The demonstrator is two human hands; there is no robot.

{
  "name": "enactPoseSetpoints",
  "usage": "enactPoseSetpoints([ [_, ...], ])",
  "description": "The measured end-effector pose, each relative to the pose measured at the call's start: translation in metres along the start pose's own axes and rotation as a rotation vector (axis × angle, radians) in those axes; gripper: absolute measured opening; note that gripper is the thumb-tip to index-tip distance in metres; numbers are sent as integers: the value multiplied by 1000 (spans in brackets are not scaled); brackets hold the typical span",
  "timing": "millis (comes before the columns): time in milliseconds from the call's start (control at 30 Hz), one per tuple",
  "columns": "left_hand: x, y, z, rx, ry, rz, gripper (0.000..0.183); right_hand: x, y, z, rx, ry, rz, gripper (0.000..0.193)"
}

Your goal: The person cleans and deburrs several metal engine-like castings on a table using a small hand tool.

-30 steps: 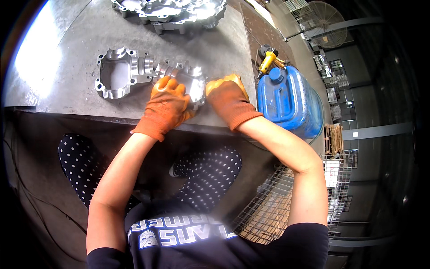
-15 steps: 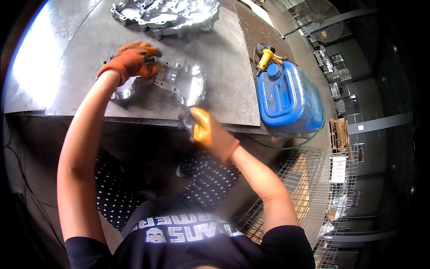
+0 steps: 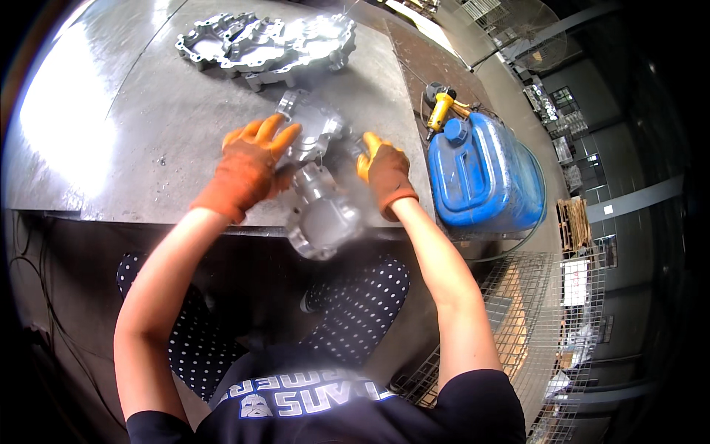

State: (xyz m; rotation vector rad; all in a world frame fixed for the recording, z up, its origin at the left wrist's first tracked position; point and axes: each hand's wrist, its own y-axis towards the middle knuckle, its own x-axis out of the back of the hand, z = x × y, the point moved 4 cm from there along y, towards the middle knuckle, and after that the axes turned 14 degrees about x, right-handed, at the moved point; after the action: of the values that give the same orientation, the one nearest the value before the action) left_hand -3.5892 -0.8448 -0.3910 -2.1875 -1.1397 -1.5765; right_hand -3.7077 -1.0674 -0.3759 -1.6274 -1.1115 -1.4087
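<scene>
A silvery metal casting (image 3: 325, 218), with round openings and lugs, lies lengthwise before me and is blurred. Its near end juts over the table's front edge. My left hand (image 3: 251, 163), in an orange glove, grips its left side, with the fingers reaching over the middle. On the other side, my right hand (image 3: 386, 172), also gloved, has its fingers curled at the casting's right edge. Blur there hides exactly what lies between those fingers. Several similar castings (image 3: 270, 48) lie close together farther back on the metal table (image 3: 148, 155).
A blue jerrycan (image 3: 484, 174) stands at the table's right edge, with a yellow air tool (image 3: 439, 112) just behind it. Small bits of debris (image 3: 162, 160) dot the tabletop. Wire mesh cages (image 3: 510, 311) stand at the right, below table height. A large fan (image 3: 518, 33) is at the far right.
The casting has been turned from lying sideways to pointing toward me. My left hand has come nearer and to the right; my right hand has moved up and right, from the front edge to above the table.
</scene>
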Motion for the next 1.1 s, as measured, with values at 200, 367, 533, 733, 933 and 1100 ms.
enactPoseSetpoints([
  [200,-31,53,39,-330,-37,1,61,4,18,14,185,-277,76,26],
  [367,-28,34,14,-234,-210,21,65,-1,35,20,299,-455,22,19],
  [533,-42,19,14,-137,-210,-70,60,-12,48,27,510,-566,-213,13],
  [733,-27,2,-12,-62,-149,-33,50,-14,57,22,572,-608,-407,9],
  [933,-37,6,-12,-29,-190,-121,53,-16,58,24,547,-642,-422,8],
  [1100,-42,14,-13,-8,-142,-59,53,-21,59,22,534,-631,-437,10],
])
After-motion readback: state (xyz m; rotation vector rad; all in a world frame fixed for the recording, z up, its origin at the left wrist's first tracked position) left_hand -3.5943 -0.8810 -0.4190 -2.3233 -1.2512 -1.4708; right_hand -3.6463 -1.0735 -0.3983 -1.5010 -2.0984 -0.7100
